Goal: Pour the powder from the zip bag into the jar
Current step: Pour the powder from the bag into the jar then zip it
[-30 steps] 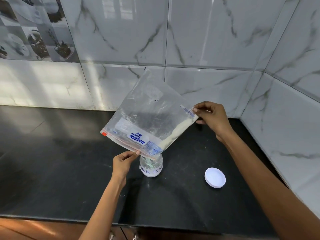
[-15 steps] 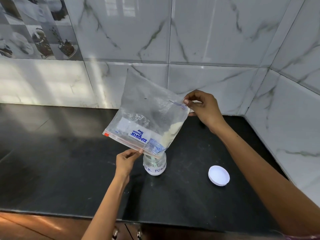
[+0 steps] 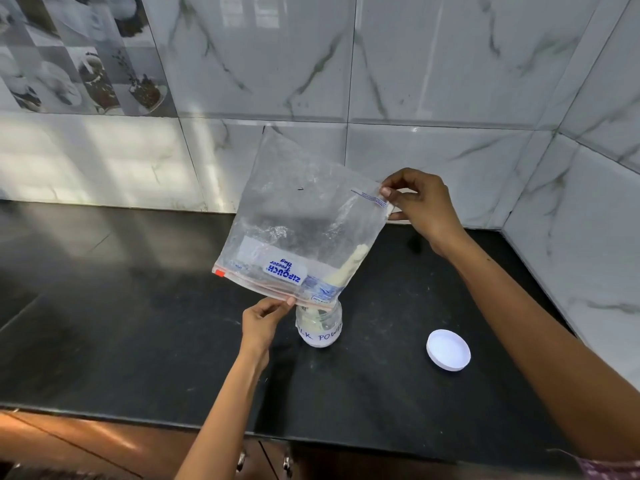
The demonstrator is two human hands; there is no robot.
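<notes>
Head view shows less powder (image 3: 346,266) in your zip bag (image 3: 304,230) than a second ago. Your right hand (image 3: 422,206) pinches its raised corner, your left hand (image 3: 263,320) pinches the mouth over the jar (image 3: 320,329) at frame centre; pouring nearly finished.

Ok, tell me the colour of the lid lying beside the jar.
White. The round lid shows plainly in the head view, on the black countertop.

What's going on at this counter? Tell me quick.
A person is tipping a Zipouch freezer bag upside down over a small jar labelled milk powder. The left hand pinches the zip edge by the jar's mouth; the right hand lifts a bottom corner. Pale powder slides toward the opening. The white lid lies apart on the black countertop.
</notes>
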